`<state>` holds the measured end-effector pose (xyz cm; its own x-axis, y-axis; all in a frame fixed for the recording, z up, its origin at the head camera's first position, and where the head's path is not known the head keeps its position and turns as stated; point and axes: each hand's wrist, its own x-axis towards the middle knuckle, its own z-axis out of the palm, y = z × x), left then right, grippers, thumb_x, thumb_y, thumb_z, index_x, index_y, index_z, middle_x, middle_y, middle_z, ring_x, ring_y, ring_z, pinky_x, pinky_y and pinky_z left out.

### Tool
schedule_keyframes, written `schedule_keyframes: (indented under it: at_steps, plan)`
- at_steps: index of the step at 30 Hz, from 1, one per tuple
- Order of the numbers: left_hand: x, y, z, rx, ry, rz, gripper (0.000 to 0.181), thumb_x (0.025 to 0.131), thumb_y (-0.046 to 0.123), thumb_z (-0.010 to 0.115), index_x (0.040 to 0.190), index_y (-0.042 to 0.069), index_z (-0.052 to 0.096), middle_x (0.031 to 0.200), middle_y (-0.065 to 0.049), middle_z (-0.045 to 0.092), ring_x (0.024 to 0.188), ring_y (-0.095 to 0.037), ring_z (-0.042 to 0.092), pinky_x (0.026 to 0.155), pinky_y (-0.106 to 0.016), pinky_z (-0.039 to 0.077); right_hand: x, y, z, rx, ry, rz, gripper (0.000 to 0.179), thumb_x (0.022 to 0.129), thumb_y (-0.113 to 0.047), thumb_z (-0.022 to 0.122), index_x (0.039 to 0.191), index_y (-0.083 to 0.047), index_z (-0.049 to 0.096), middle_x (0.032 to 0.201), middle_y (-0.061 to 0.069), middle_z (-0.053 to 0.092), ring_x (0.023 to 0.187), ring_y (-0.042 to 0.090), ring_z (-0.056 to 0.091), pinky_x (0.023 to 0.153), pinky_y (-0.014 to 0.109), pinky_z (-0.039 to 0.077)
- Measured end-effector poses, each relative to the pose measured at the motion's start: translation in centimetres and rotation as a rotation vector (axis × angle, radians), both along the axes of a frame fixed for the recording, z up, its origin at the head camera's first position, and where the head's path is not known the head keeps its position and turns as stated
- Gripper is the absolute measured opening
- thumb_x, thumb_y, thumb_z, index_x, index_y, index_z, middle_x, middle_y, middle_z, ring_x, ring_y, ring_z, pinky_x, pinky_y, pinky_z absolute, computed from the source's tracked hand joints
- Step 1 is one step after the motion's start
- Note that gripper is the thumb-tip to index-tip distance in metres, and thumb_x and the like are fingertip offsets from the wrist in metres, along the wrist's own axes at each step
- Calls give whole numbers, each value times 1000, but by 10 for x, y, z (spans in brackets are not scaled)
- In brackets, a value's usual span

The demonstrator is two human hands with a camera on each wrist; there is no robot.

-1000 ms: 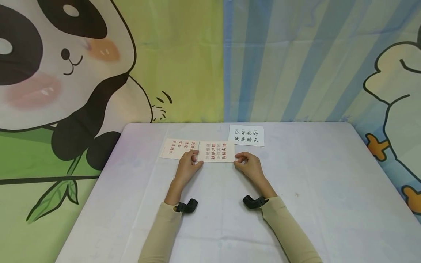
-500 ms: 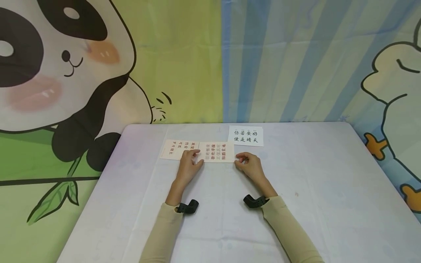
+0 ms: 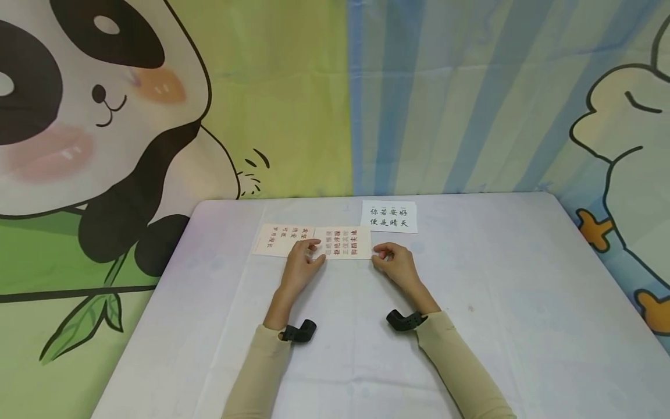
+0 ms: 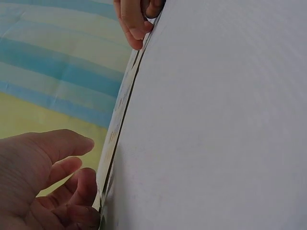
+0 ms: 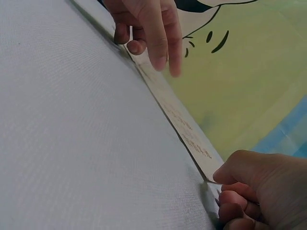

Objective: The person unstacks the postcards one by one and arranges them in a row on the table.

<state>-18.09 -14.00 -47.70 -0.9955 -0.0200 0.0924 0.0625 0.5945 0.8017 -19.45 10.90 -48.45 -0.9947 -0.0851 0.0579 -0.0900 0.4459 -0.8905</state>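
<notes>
Two cream cards with reddish characters lie side by side on the table, a left card (image 3: 277, 237) and a middle card (image 3: 345, 243). A white card (image 3: 389, 217) with black characters lies just behind, its lower left corner overlapped by the middle card. My left hand (image 3: 300, 265) is over the seam between the cream cards, thumb and index finger apart; the left wrist view shows this gap between thumb and fingers (image 4: 53, 177). At the middle card's right edge is my right hand (image 3: 398, 265), its thumb tip at the near corner and the other fingers loosely bent.
A pale cloth covers the table (image 3: 445, 361). Behind it hangs a printed backdrop (image 3: 282, 116) with a panda and stripes. Each wrist carries a black camera band, the left band (image 3: 299, 331) and the right band (image 3: 405, 320).
My left hand has shifted slightly right, its index finger now reaching farther over the middle card. The cards and my right hand stay nearly in place; the head view has turned a little.
</notes>
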Motion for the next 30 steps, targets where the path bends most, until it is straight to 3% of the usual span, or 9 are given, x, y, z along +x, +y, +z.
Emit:
schedule_keyframes:
  at_steps: [8, 17, 30]
  plan:
    - [-3, 16, 3, 21, 31, -55, 39, 88, 10, 71, 125, 2, 62, 100, -11, 59, 67, -13, 50, 60, -22, 41, 0, 9, 1, -82, -30, 13, 22, 87, -3, 67, 108, 4, 67, 83, 10, 59, 42, 8, 45, 37, 22, 38]
    - [-9, 32, 6, 56, 76, -113, 36, 88, 7, 70, 123, 0, 63, 98, -11, 59, 68, -12, 49, 59, -20, 41, 0, 21, 3, -118, -50, -28, 21, 88, -4, 67, 108, 3, 67, 82, 11, 60, 43, 8, 46, 37, 22, 38]
    - [-21, 52, 10, 46, 16, -161, 35, 90, 10, 69, 124, 1, 61, 99, -8, 56, 68, -13, 51, 54, -21, 44, -4, 40, 3, -129, -42, -60, 21, 89, -7, 66, 107, 4, 67, 81, 11, 60, 43, 9, 48, 37, 23, 39]
